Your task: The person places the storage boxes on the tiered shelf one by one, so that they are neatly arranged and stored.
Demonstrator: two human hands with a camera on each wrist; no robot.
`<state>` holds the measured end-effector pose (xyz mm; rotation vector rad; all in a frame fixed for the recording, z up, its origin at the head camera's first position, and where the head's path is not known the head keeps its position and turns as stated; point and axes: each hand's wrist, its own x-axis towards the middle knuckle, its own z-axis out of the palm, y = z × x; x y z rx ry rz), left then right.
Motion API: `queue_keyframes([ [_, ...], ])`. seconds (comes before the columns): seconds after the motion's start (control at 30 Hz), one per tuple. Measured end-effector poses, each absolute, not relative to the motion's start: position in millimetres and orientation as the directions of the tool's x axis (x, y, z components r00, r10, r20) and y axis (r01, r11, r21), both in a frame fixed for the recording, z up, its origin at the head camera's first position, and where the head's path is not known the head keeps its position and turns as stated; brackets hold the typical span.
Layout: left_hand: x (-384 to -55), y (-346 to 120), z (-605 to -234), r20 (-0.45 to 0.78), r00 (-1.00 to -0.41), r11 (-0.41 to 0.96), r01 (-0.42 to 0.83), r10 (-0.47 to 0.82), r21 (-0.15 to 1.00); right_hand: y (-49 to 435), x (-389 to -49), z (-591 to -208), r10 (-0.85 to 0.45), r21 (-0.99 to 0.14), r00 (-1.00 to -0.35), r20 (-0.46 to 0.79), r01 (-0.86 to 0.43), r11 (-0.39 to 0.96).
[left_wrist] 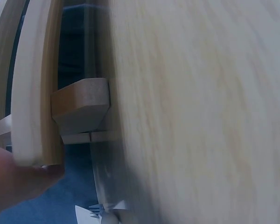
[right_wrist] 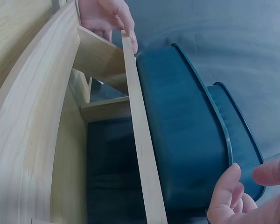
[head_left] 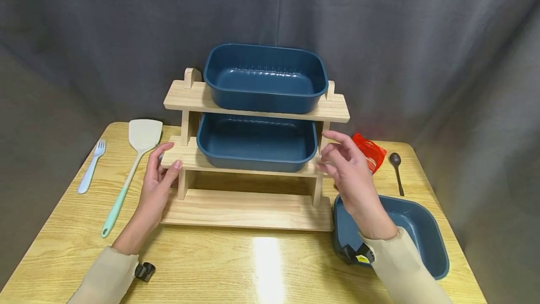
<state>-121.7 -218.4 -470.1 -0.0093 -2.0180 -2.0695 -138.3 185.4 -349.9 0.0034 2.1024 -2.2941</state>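
Note:
A three-tier wooden shelf rack [head_left: 249, 208] stands on the table. My left hand [head_left: 157, 186] grips the left end of its middle board, thumb at the front edge. On that board sits a dark blue plastic basin [head_left: 257, 164]; a matching basin [head_left: 267, 102] rests on the top board. Beside the right end of the middle board is my right hand [head_left: 349, 172], fingers bent and thumb apart from them. In the right wrist view its fingertips [right_wrist: 231, 175] are right at the middle basin's rim. The bottom board carries nothing.
A third blue basin [head_left: 426, 238] stands at the right, partly under my right forearm. Behind it lie a red packet [head_left: 371, 151] and a dark spoon [head_left: 396, 168]. To the left are a turner [head_left: 135, 163] and a light blue fork [head_left: 90, 168]. A grey curtain [head_left: 253, 8] hangs behind.

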Motion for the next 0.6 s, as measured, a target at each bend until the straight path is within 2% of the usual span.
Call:
queue_keyframes([
  [0.6, -121.9, -219.5, -470.1, 0.167, -0.974, -0.003, 0.169, -0.156, 0.986, 215.0, -118.3, -342.9, 0.040, -0.994, -0.999, -0.015, 0.011, -0.110],
])
